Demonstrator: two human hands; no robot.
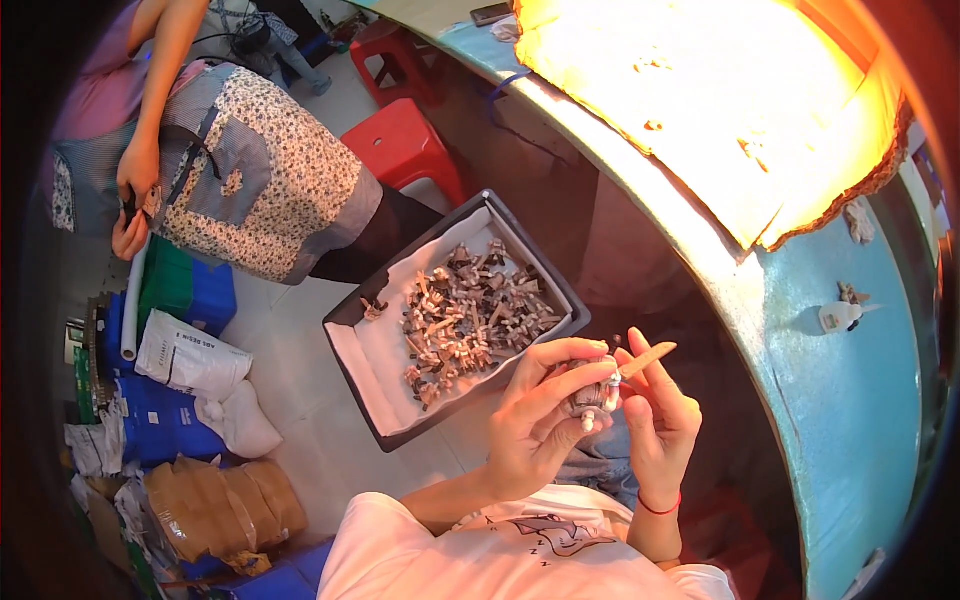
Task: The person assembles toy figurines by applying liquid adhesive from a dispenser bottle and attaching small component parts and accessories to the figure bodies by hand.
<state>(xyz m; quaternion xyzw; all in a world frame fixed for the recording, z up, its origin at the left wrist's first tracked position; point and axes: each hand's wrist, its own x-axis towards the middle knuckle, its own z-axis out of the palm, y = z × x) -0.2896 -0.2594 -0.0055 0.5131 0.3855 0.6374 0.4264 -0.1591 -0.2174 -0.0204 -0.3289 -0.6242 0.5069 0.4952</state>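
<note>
My left hand (535, 415) is closed around a small grey and pinkish figurine (594, 402), its fingertips over the top and the thumb beneath. Against the figurine's right side, my right hand (662, 410) has its fingers bent around a flat tan pointed piece (648, 359). Whether that piece is joined to the figurine I cannot tell, as the fingers cover the contact. Beyond my hands lies a dark tray (352, 375) lined with white sheet, bearing a heap of small figurines (470, 320) in pinkish, tan and dark tones.
A curved blue table (850, 420) runs along the right, with a small white bottle (838, 317) and a brightly lit cardboard sheet (700, 110). Red stools (405, 145) stand beyond the tray. At left, an aproned co-worker (270, 170) holds something dark, near bags and a brown package (225, 510).
</note>
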